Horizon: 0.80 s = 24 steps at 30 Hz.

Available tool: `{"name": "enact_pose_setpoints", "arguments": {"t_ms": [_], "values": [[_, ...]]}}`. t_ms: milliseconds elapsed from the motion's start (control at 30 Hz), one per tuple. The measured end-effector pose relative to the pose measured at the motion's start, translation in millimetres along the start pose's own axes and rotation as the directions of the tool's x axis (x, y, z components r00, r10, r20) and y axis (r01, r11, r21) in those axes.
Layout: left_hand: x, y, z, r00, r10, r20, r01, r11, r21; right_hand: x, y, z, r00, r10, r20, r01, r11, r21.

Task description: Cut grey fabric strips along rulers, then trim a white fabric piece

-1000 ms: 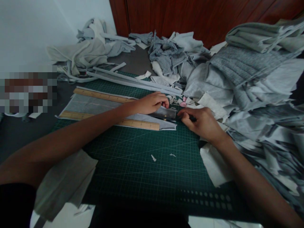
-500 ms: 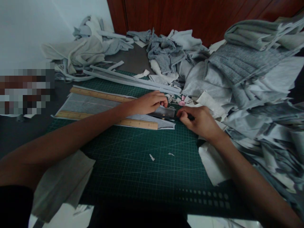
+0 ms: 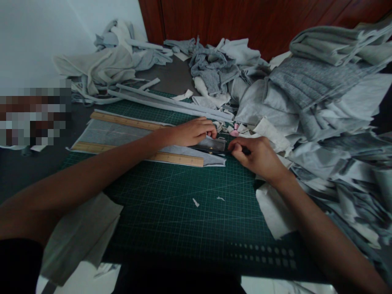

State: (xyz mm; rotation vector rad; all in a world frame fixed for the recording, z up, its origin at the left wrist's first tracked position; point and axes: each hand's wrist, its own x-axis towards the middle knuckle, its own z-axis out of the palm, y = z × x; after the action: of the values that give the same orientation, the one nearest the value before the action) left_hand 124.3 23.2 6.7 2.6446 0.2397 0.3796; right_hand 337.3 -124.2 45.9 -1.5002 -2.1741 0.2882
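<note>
A long piece of grey fabric (image 3: 122,132) lies across the green cutting mat (image 3: 183,220), with one wooden ruler (image 3: 128,120) along its far edge and another wooden ruler (image 3: 180,159) along its near edge. My left hand (image 3: 196,131) bears down on the fabric near its right end, fingers curled and closed against the cloth. Black-handled scissors (image 3: 211,150) are in my right hand (image 3: 254,155), which is closed round the handles. Their blades point left, along the fabric between the rulers; the tips are hidden by my left hand and forearm.
Grey and off-white cloth scraps (image 3: 214,65) are heaped at the back, and a tall cloth pile (image 3: 330,81) fills the right. Narrow fabric strips (image 3: 171,102) lie behind the rulers. A pink clip-like item (image 3: 234,130) sits beside my right hand. Two small snippets (image 3: 196,202) lie in front.
</note>
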Motion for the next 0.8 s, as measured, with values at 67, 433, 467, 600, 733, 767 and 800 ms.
{"name": "enact_pose_setpoints", "arguments": {"t_ms": [67,433,467,600,733,767,800], "values": [[-0.1,-1.2,0.4,1.000,0.004,0.001,-0.004,1.000,-0.002,-0.3,-0.1,0.4,1.000,0.002,-0.005,-0.002,1.000,-0.003],[0.1,-1.7,2.5,1.000,0.003,-0.002,-0.003,1.000,0.005,-0.7,3.6,2.1,1.000,0.005,0.006,-0.005,1.000,0.008],[0.0,-1.8,2.4,1.000,0.001,0.005,-0.001,1.000,0.009,-0.6,3.6,2.0,1.000,0.004,0.004,-0.004,1.000,0.008],[-0.1,-1.8,1.8,1.000,-0.001,0.017,0.001,1.000,0.011,-0.2,3.1,1.5,1.000,-0.002,0.005,0.002,1.000,0.009],[0.4,-0.3,1.3,1.000,0.005,0.016,-0.005,1.000,0.027,-0.2,2.9,1.5,1.000,0.006,0.000,-0.006,1.000,0.008],[0.6,0.4,1.1,1.000,0.007,0.016,-0.008,0.999,0.036,-0.3,3.0,1.7,1.000,0.007,0.000,-0.007,1.000,0.006],[0.6,1.1,0.9,1.000,0.010,0.015,-0.011,0.999,0.044,-0.5,3.1,1.9,1.000,0.007,0.002,-0.007,1.000,0.006]]}}
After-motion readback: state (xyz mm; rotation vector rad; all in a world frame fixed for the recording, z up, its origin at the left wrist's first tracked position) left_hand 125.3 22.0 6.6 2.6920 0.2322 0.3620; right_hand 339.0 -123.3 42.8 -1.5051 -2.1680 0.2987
